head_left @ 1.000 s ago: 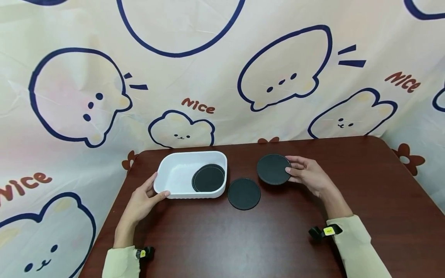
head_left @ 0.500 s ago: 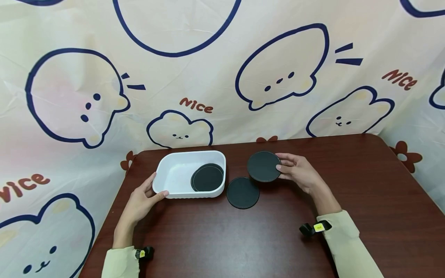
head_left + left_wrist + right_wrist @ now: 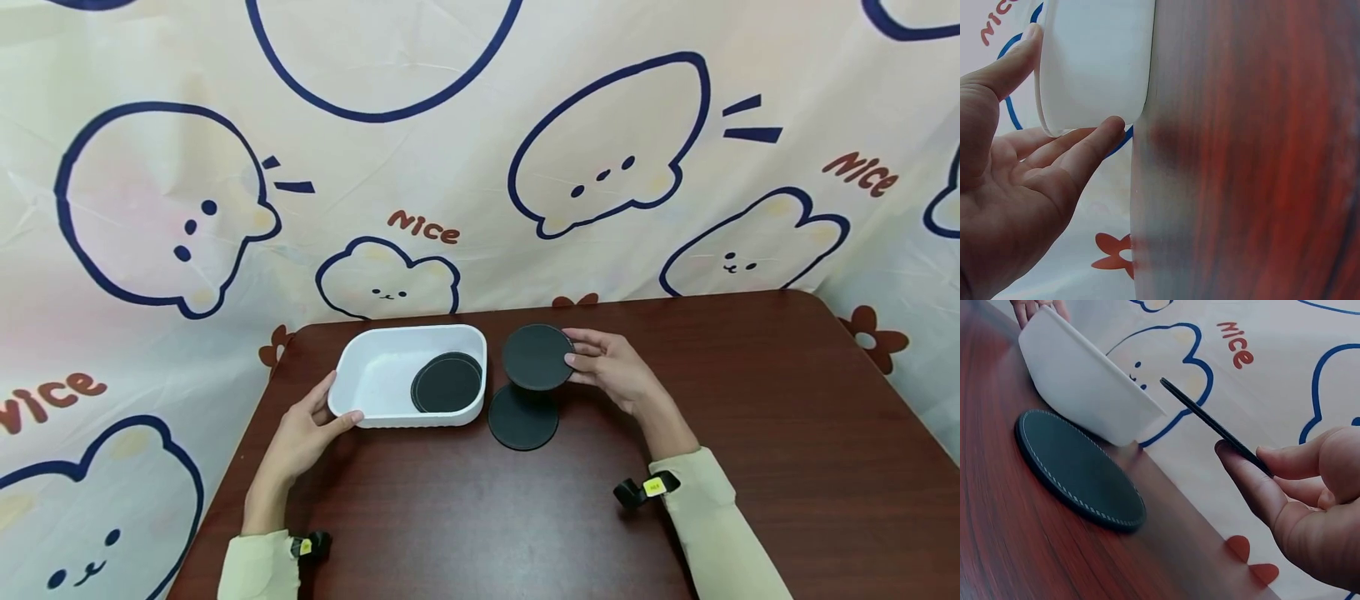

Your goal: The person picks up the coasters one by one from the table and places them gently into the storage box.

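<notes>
A white plastic bin [image 3: 408, 421] sits on the table at the left, with a round black coaster [image 3: 447, 385] lying at its right end. My left hand [image 3: 300, 437] grips the bin's left end, thumb at the front rim and fingers against the end wall [image 3: 1094, 69]. My right hand [image 3: 618, 371] pinches another round black coaster [image 3: 534, 357] by its right edge, thumb on top. In the right wrist view this held coaster [image 3: 1204, 419] appears edge-on and raised. Below it, a coaster with light stitching [image 3: 1079, 469] lies flat on the table, just right of the bin.
The dark brown wooden table [image 3: 480, 517] has its back edge against a patterned cloth [image 3: 480, 167] with bear drawings. The same cloth hangs at the left and right sides. A strapped black device [image 3: 645, 490] is on the right wrist, another [image 3: 311, 546] on the left.
My right hand has carried the held coaster leftward, from right of the table coaster to above it, partly covering it in the head view. The left hand and bin stay in place.
</notes>
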`<action>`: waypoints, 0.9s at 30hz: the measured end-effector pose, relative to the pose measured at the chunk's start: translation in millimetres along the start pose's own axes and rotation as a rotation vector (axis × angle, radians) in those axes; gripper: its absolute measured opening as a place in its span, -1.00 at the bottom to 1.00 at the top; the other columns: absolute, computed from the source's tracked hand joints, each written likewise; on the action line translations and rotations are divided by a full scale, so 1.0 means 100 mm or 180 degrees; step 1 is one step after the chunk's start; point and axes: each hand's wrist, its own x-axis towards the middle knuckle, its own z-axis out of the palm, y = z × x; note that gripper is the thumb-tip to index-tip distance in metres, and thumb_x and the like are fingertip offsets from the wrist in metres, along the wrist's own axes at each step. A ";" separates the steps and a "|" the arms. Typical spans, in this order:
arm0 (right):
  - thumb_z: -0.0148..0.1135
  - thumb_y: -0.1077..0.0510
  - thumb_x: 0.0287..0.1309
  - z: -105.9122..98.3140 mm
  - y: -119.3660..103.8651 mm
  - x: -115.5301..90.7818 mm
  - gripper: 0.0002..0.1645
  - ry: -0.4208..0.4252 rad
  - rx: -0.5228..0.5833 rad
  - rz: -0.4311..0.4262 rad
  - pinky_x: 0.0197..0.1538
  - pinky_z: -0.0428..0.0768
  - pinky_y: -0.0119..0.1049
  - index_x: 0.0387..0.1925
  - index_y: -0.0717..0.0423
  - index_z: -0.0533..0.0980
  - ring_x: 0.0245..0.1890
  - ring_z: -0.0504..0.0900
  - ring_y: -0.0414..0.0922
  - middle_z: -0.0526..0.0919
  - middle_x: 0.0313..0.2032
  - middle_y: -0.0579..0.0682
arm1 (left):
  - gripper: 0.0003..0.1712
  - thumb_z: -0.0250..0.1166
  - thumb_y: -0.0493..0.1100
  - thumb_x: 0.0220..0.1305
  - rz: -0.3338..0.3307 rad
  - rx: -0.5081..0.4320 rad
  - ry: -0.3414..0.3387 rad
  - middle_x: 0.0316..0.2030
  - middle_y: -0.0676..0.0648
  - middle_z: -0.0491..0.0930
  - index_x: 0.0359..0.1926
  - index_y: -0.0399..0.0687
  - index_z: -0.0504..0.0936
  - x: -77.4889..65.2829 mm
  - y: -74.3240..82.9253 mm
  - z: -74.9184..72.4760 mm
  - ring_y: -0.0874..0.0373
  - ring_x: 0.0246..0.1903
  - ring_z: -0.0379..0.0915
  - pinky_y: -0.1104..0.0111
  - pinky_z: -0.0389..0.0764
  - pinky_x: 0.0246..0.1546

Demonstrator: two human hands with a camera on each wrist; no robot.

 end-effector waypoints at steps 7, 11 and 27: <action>0.12 0.36 0.57 0.20 -0.03 0.05 -0.29 -0.0076 0.0118 -0.0014 0.10 0.76 -0.34 0.64 0.18 0.24 0.01 0.78 -0.27 0.46 0.46 0.39 | 0.18 0.48 0.11 0.41 0.0000 0.0044 0.0000 0.64 -0.33 0.18 0.75 -0.06 -0.04 0.00 0.02 0.00 -0.27 0.46 0.45 0.66 0.55 0.03; 0.12 0.38 0.56 0.34 -0.03 0.10 -0.29 -0.0104 0.0191 -0.0029 0.09 0.77 -0.33 0.64 0.18 0.25 0.03 0.78 -0.25 0.47 0.45 0.38 | 0.18 0.48 0.12 0.40 -0.0019 0.0053 0.0001 0.65 -0.33 0.17 0.75 -0.03 -0.05 -0.01 0.02 0.00 -0.27 0.47 0.44 0.60 0.60 0.08; 0.15 0.37 0.55 0.87 -0.01 0.32 -0.35 -0.0163 0.0448 0.0000 0.11 0.77 -0.25 0.58 0.17 0.34 0.08 0.81 -0.11 0.57 0.38 0.32 | 0.18 0.49 0.11 0.41 -0.0024 0.0031 0.0004 0.64 -0.34 0.18 0.75 -0.06 -0.05 0.00 0.02 0.00 -0.28 0.46 0.45 0.67 0.54 0.01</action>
